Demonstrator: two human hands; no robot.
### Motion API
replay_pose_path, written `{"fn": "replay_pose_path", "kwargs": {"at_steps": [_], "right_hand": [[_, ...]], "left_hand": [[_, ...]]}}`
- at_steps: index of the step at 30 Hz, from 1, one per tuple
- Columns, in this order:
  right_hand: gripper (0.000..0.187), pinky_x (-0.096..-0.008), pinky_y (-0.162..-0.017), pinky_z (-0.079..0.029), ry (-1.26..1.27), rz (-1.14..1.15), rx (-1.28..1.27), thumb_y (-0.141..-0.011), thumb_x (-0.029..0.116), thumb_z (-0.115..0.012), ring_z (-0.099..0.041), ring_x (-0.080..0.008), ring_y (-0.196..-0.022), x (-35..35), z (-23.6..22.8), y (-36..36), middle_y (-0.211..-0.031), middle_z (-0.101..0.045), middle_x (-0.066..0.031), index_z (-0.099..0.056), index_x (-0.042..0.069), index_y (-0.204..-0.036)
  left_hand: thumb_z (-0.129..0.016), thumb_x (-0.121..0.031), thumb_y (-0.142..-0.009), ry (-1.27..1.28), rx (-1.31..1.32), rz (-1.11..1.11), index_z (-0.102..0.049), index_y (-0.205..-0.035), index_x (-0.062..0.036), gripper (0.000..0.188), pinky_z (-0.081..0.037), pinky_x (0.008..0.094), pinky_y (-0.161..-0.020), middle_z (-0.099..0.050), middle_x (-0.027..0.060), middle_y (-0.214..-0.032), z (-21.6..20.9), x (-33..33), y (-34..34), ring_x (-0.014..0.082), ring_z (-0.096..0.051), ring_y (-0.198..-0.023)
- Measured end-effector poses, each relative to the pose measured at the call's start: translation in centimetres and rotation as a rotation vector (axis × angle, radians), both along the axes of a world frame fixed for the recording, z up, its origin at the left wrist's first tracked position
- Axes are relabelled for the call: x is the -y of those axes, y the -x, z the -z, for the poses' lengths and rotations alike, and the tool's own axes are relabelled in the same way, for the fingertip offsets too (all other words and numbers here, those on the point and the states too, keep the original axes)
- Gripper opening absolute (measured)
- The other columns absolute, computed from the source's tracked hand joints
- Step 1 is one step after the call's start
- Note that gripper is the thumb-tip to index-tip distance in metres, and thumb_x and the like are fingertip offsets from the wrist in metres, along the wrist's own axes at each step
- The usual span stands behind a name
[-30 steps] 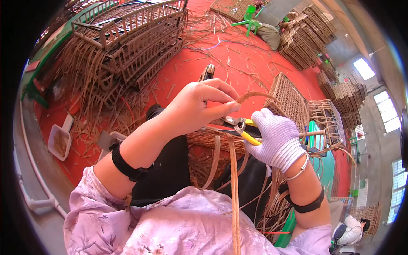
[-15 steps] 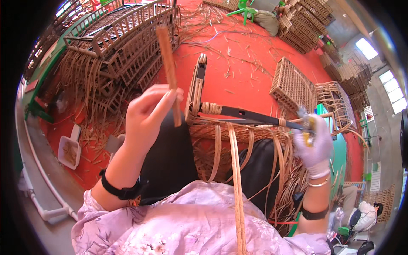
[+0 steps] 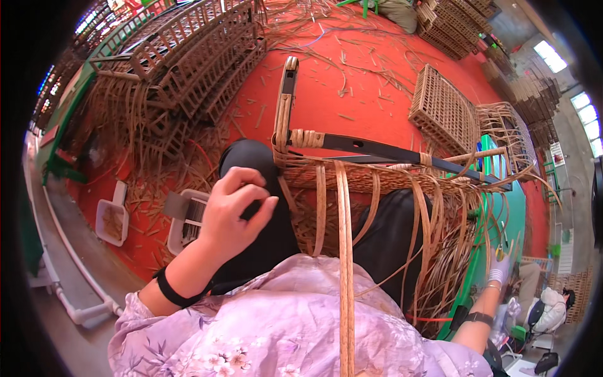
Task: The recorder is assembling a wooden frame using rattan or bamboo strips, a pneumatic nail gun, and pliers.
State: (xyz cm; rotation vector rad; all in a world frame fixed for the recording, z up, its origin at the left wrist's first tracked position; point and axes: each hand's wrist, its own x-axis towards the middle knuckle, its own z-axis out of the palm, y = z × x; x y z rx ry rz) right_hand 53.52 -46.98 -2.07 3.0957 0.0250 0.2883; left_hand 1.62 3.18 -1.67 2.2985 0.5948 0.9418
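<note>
– Fingers (image 3: pixel 242 176) of the left hand (image 3: pixel 229 210): state?
– Bare, loosely curled, thumb apart from forefinger, holding nothing.
– Other one?
– Gloved right hand (image 3: pixel 499 269), well to the right of the left fingers. Something yellow at its fingertips; too small to tell whether gripped.
– Work?
– One woven piece (image 3: pixel 301 177) by the knees (image 3: pixel 251 160), just right of the left fingers, not touching. One dark bar (image 3: pixel 370 151) along it, one upright post (image 3: pixel 284 103) at the end nearer those fingers. One long strip (image 3: pixel 347 270) runs down over the shirt (image 3: pixel 264 320), one shorter strip curving either side. Bunch near the right fingers: too tangled to count.
– Around?
– Two white containers (image 3: pixel 178 235) left of the left fingers. Two baskets (image 3: pixel 444 110) far off to their upper right. One green surface (image 3: pixel 514 217) next to the right fingers; contact unclear. One other person (image 3: pixel 551 311) right of those.
– Delta, half a second?
– Left fingers were pinching one short brown piece upright; now out of them. Right hand was at the bar's right end; now lower, off it. Weave stays put.
</note>
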Motion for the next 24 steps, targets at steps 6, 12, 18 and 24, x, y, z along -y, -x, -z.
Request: {"fn": "replay_pose_path", "kwargs": {"at_steps": [6, 12, 18, 24], "right_hand": [[0.080, -0.0461, -0.098, -0.045, 0.085, 0.074, 0.027, -0.077, 0.064, -0.066, -0.057, -0.0402, -0.115, 0.9, 2.2, -0.8, -0.125, -0.059, -0.0228, -0.056, 0.004, -0.128], [0.036, -0.0346, -0.095, -0.047, -0.586, -0.489, 0.343, -0.095, 0.023, -0.063, -0.060, -0.0232, -0.107, -6.1, -3.0, 0.7, -0.120, -0.062, -0.0155, -0.059, -0.002, -0.121], [0.018, -0.0310, -0.088, -0.051, -1.024, -1.232, 0.229, -0.092, 0.000, -0.062, -0.063, -0.0178, -0.098, -26.8, -13.1, 16.5, -0.110, -0.065, -0.0108, -0.065, -0.002, -0.110], [0.024, -0.0366, -0.073, -0.054, -0.738, -2.024, -0.088, -0.081, 0.000, -0.069, -0.067, -0.0298, -0.081, -40.1, -14.7, 28.2, -0.094, -0.068, -0.0146, -0.068, 0.003, -0.105]], "left_hand": [[-0.075, -0.007, -0.076, -0.141, -0.029, 0.090, -0.067, -0.095, -0.0093, 0.021, -0.047, 0.0387, -0.083, -0.061, 0.0062, -0.104, -1.0, 0.8, -2.7, 0.0262, -0.061, -0.096], [-0.068, 0.003, -0.079, -0.218, 0.214, -0.009, -0.068, -0.100, -0.0056, 0.022, -0.047, 0.0370, -0.085, -0.059, 0.0105, -0.103, -1.9, -0.7, -3.9, 0.0287, -0.059, -0.096], [-0.063, 0.001, -0.085, -0.268, 0.421, -0.160, -0.061, -0.116, -0.0028, 0.031, -0.046, 0.0353, -0.094, -0.053, 0.0170, -0.123, -2.8, -3.4, -5.7, 0.0282, -0.057, -0.108], [-0.058, -0.004, -0.091, -0.027, 0.380, -0.101, -0.062, -0.106, -0.0020, 0.016, -0.045, 0.0317, -0.088, -0.054, 0.0137, -0.126, -2.1, -4.3, -6.6, 0.0215, -0.056, -0.105]]}}
